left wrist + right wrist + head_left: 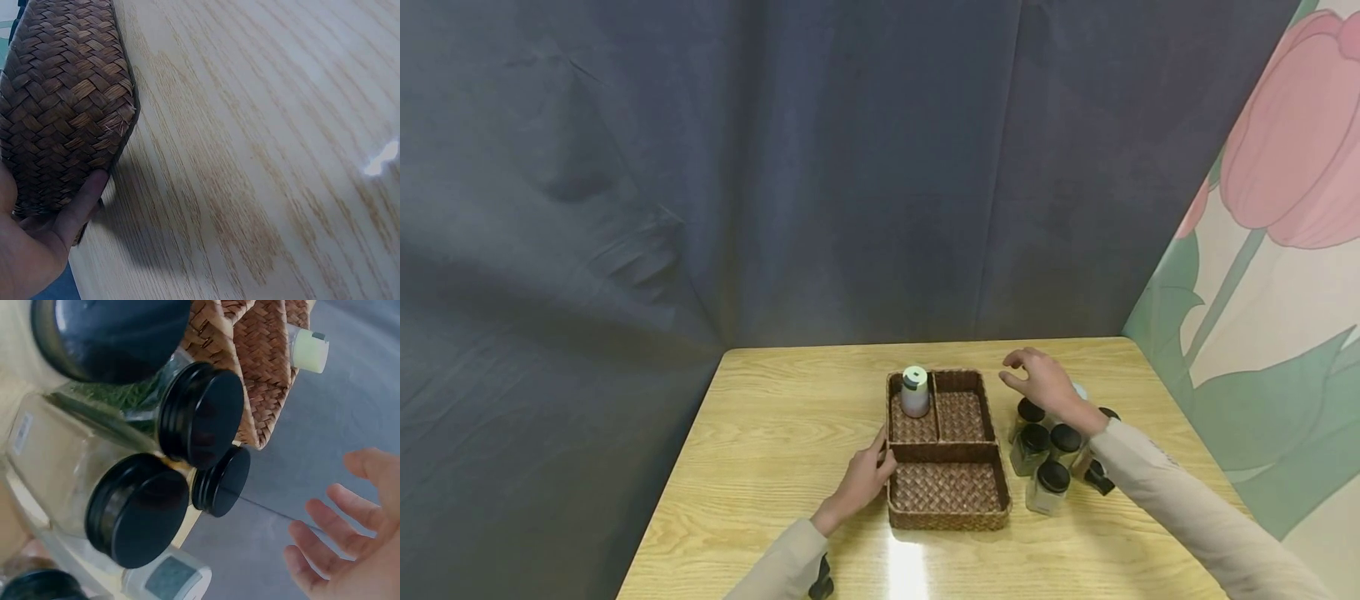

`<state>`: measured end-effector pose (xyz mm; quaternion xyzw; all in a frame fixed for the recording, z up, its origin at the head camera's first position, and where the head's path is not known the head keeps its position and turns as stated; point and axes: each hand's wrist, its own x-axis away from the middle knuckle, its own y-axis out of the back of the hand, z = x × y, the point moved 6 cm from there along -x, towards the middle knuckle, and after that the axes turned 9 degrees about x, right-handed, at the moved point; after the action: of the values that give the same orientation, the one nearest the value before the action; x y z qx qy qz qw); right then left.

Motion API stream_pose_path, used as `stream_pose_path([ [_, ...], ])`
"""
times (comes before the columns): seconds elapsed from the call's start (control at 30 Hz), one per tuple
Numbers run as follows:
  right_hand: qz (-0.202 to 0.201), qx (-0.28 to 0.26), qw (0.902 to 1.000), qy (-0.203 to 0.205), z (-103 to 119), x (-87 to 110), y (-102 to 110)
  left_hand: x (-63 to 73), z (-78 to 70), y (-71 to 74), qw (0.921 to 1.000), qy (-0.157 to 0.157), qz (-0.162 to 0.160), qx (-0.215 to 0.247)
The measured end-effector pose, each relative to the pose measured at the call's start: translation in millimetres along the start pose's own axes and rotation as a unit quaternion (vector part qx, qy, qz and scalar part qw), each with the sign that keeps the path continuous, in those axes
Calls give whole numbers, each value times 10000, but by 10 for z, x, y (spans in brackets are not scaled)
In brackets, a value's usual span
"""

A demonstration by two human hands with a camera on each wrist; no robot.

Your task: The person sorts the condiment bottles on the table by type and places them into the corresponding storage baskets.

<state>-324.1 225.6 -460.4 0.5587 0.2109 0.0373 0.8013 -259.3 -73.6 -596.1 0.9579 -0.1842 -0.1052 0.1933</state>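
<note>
A brown woven basket (pixel 949 521) with three compartments stands on the table. My left hand (pixel 863 479) grips its left wall, thumb over the rim and fingers along the outside; in the left wrist view a finger (pixel 84 197) lies against the lower edge of the weave. A whitish bottle with a pale green cap (pixel 915 392) stands upright in the back left compartment. My right hand (pixel 1043 383) hovers right of the basket, fingers loosely bent around nothing. Below it stand several glass jars with black lids (pixel 1053 477); one in the right wrist view holds green flakes (pixel 119 397).
The jars crowd close to the basket's right side, with a pale-topped container (pixel 172 575) among them. A dark curtain (pixel 865 183) hangs behind the wooden table (pixel 775 417), and a tulip-painted wall (pixel 1262 350) rises at the right. A small black object (pixel 822 579) lies near my left sleeve.
</note>
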Motion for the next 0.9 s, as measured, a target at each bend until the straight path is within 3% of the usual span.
stream_pose_path([
  [0.5,-197,276,9994,-62,-125,98,0,-2,14,-6,9999,-81,29,-69],
  [0.9,-333,592,9975,-207,-329,235,26,15,11,-4,9999,12,-4,156],
])
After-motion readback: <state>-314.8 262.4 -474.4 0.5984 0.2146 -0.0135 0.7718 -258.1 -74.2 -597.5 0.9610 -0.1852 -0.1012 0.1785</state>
